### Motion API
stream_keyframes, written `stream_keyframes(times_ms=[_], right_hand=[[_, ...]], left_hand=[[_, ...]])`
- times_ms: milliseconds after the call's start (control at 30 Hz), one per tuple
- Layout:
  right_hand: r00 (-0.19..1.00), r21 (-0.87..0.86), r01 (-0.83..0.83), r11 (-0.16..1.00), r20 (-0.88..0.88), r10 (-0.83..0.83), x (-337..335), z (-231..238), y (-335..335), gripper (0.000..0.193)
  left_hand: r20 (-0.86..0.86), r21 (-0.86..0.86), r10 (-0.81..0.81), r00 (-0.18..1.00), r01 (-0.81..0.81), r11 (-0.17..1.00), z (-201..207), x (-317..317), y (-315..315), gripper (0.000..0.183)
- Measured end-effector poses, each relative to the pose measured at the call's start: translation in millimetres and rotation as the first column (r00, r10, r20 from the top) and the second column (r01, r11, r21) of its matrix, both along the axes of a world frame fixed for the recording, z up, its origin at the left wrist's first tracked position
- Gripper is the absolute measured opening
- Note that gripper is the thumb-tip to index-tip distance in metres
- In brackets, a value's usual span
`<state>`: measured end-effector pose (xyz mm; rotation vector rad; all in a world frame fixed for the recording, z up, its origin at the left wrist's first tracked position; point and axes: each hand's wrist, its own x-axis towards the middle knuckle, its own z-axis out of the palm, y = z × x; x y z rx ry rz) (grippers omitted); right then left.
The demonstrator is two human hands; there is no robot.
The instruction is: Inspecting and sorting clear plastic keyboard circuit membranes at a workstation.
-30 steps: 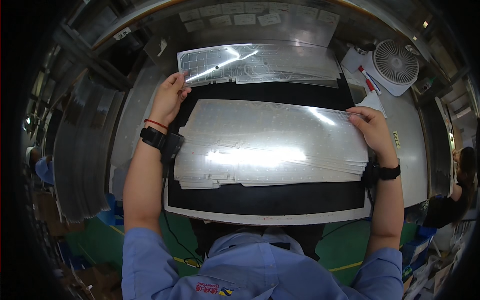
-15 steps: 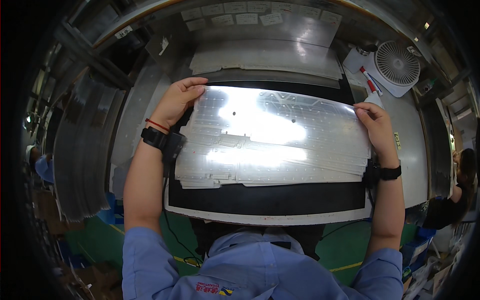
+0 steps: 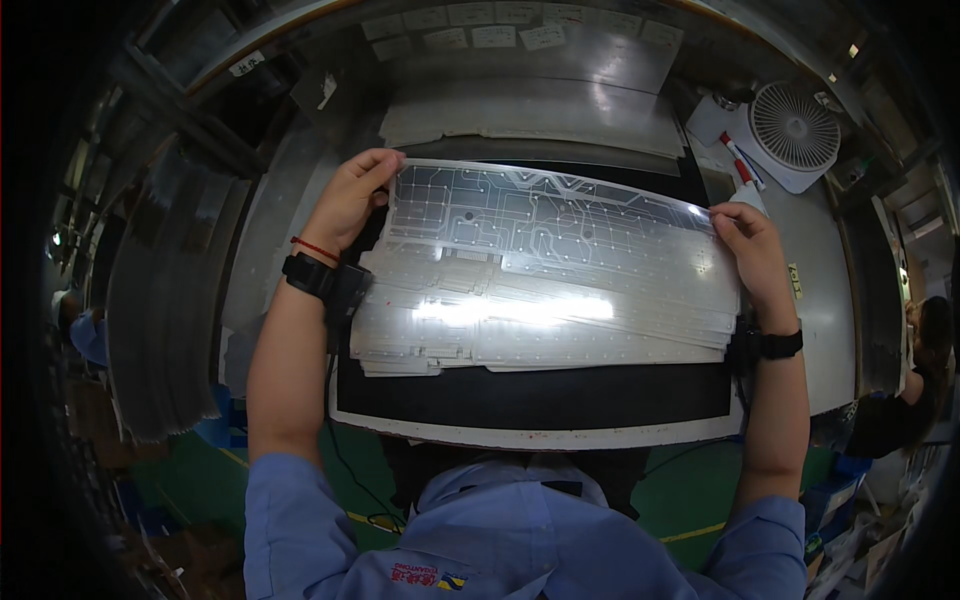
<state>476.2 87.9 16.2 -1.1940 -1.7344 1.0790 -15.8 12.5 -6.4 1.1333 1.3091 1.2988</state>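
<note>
Head camera: my left hand (image 3: 352,200) pinches the upper-left corner and my right hand (image 3: 752,252) grips the upper-right edge of a clear printed-circuit film sheet (image 3: 545,215), held tilted at centre frame above a stack of similar sheets (image 3: 520,325) on a black mat (image 3: 530,400). A white fan (image 3: 795,125) stands at upper right.

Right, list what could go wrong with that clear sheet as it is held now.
1. The clear printed-circuit sheet is held only at its two far corners by the left hand and the right hand; the long span between them might sag, crease or slip.
2. Its lower part lies over the stack of sheets on the black mat, so it could drag the top one out of line.
3. Glare on the stack may hide faults.
</note>
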Motion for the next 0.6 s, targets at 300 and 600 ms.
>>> stream_keyframes(times_ms=[300,600], right_hand=[[0.992,-0.041,0.028,0.999,-0.119,-0.033,0.4,-0.4,0.8,0.017],[0.966,-0.161,-0.064,0.985,-0.257,0.021,5.2,-3.8,6.9,0.019]], left_hand=[[-0.051,-0.113,-0.137,0.989,0.130,0.985,3.3,3.8,-2.3,0.026],[0.093,-0.057,-0.004,0.996,0.009,0.998,-3.5,-7.2,1.7,0.026]])
